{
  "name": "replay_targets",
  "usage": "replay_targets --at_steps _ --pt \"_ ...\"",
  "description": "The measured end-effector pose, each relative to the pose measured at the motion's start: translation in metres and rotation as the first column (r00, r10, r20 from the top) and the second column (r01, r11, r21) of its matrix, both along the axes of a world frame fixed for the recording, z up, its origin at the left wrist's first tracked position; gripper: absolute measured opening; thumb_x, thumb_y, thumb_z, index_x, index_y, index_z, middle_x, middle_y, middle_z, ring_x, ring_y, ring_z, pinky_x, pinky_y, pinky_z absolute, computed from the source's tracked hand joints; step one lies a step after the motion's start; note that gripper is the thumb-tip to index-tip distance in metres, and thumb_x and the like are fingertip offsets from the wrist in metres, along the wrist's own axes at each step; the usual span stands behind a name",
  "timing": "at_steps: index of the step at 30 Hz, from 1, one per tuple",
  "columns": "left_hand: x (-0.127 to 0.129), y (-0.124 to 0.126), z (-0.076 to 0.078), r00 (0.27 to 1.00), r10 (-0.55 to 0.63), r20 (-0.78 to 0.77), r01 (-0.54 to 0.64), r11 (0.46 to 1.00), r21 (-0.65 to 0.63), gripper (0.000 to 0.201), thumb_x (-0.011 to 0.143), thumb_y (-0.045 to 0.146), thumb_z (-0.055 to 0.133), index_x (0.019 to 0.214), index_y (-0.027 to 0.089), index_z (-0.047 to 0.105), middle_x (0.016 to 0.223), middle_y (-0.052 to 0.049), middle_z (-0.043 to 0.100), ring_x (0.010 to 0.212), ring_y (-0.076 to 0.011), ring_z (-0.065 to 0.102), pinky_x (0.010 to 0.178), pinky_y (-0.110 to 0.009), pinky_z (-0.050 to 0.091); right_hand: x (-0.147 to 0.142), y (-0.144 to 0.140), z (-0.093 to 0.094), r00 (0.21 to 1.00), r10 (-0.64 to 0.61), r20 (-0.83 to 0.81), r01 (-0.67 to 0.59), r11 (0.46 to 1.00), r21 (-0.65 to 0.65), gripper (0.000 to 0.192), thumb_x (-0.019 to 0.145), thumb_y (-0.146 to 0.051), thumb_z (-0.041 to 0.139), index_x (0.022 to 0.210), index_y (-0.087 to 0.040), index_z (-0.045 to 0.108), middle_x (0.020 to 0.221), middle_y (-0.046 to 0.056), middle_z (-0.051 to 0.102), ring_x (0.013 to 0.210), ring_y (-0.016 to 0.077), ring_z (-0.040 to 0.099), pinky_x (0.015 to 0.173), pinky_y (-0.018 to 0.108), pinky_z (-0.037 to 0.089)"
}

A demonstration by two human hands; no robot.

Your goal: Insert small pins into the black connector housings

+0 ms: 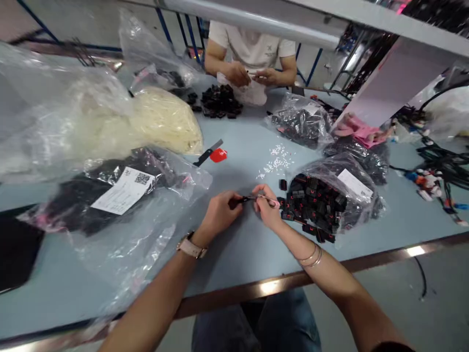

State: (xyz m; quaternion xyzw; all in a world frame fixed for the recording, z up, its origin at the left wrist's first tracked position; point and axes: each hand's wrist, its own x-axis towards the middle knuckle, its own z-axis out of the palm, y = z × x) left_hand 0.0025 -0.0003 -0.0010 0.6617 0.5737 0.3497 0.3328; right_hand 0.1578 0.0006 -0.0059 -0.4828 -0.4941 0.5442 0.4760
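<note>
My left hand [223, 211] is closed, thumb and fingers pinching a small black plastic connector [242, 199]. My right hand [266, 208] is closed around slim tweezers [271, 201] with a pinkish handle; their tip meets the connector between my hands, where the fine detail is too small to make out. Just right of my right hand lies a heap of black connectors [317, 203] with red-orange parts, spilling from a clear bag [361, 195]. Beyond my hands, tiny white pieces [277, 161] are scattered on the blue-grey table [234, 249].
A knife [208, 152] lies by a red piece [219, 155]. Labelled bags of black parts [110, 195] and a bag of cream-coloured pieces [164, 120] fill the left. Opposite, a co-worker [252, 54] handles something near black parts [221, 101]. Cables [445, 156] lie right.
</note>
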Motion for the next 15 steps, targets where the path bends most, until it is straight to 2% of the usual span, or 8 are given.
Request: replay_targets --at_steps 3,4,6,8,9,11,13,15 --pt "0.0 0.002 0.001 0.942 0.198 0.27 -0.17 0.978 -0.125 0.028 0.059 0.025 0.058 0.087 0.019 0.058 0.065 0.002 0.06 0.057 -0.0131 0.053 0.056 -0.025 0.041 0.0 0.001 0.001 0.994 -0.063 -0.085 0.057 0.995 -0.08 0.02 0.069 -0.031 0.043 0.087 -0.022 0.046 0.04 -0.012 0.042 0.035 0.006 0.029 0.039 0.019 0.019" --pt "-0.001 0.003 0.003 0.869 0.296 0.398 -0.23 0.951 -0.204 0.033 0.059 0.025 0.057 0.091 0.019 0.056 0.061 0.004 0.057 0.053 -0.0121 0.051 0.052 -0.024 0.039 0.0 0.001 0.002 0.993 -0.065 -0.103 0.054 0.993 -0.103 0.022 0.069 -0.032 0.044 0.089 -0.022 0.046 0.041 -0.012 0.043 0.034 0.0058 0.028 0.038 0.019 0.019" --pt "-0.005 0.006 0.007 0.637 0.486 0.598 -0.298 0.871 -0.39 0.036 0.059 0.026 0.053 0.094 0.019 0.051 0.052 0.008 0.048 0.045 -0.0101 0.044 0.044 -0.021 0.033 0.0 0.002 0.003 0.992 -0.048 -0.114 0.034 0.992 -0.119 0.025 0.069 -0.032 0.046 0.091 -0.022 0.047 0.041 -0.011 0.045 0.035 0.0057 0.029 0.038 0.018 0.019" --pt "-0.009 0.008 0.012 0.424 0.594 0.684 -0.322 0.805 -0.499 0.035 0.057 0.023 0.052 0.091 0.019 0.049 0.049 0.01 0.041 0.041 -0.0079 0.038 0.041 -0.019 0.028 0.0 0.002 0.003 0.994 -0.032 -0.102 0.02 0.993 -0.116 0.024 0.069 -0.032 0.046 0.091 -0.022 0.049 0.042 -0.011 0.046 0.035 0.0058 0.031 0.038 0.018 0.021" --pt "-0.011 0.01 0.014 0.353 0.61 0.71 -0.348 0.79 -0.505 0.035 0.056 0.021 0.053 0.09 0.02 0.047 0.049 0.01 0.039 0.04 -0.0068 0.036 0.04 -0.018 0.026 0.0 0.002 0.003 0.996 -0.031 -0.088 0.021 0.994 -0.11 0.023 0.069 -0.032 0.046 0.09 -0.021 0.049 0.043 -0.011 0.047 0.036 0.0057 0.031 0.038 0.018 0.022" --pt "-0.015 0.012 0.018 0.298 0.601 0.742 -0.427 0.779 -0.459 0.036 0.054 0.017 0.054 0.089 0.021 0.046 0.049 0.012 0.037 0.038 -0.0054 0.032 0.039 -0.017 0.022 0.0 0.002 0.003 0.998 -0.025 -0.055 0.02 0.996 -0.089 0.021 0.069 -0.03 0.046 0.087 -0.021 0.051 0.043 -0.01 0.047 0.037 0.0058 0.033 0.038 0.018 0.024" --pt "-0.021 0.015 0.019 0.327 0.583 0.744 -0.533 0.764 -0.364 0.036 0.054 0.014 0.054 0.089 0.02 0.045 0.049 0.012 0.035 0.037 -0.0053 0.031 0.038 -0.018 0.021 0.0 0.002 0.001 0.999 -0.014 -0.029 0.012 0.998 -0.066 0.019 0.069 -0.028 0.045 0.085 -0.021 0.051 0.044 -0.01 0.048 0.038 0.0059 0.034 0.039 0.019 0.025" --pt "-0.03 0.02 0.014 0.385 0.599 0.702 -0.661 0.71 -0.244 0.032 0.056 0.011 0.051 0.087 0.019 0.045 0.052 0.011 0.033 0.039 -0.0055 0.03 0.039 -0.018 0.021 0.0 0.002 -0.001 1.0 -0.009 -0.012 0.009 0.999 -0.043 0.018 0.071 -0.027 0.045 0.086 -0.021 0.052 0.046 -0.009 0.048 0.039 0.0059 0.035 0.041 0.019 0.027"
